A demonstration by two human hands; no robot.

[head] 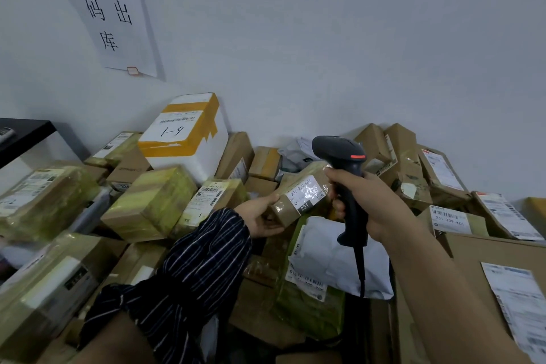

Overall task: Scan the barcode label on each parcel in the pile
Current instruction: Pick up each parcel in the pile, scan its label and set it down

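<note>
Against a white wall, the left hand is lifting a taped parcel above the pile, fingers clasped; the right hand is gripping the scanner beside it. Next, probably aiming at its label.

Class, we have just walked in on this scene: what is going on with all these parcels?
A person is scanning parcels from a pile against the wall. The left hand holds up a small taped brown parcel, label facing the camera. The right hand grips a black barcode scanner beside it. Many labelled boxes lie around.
</note>
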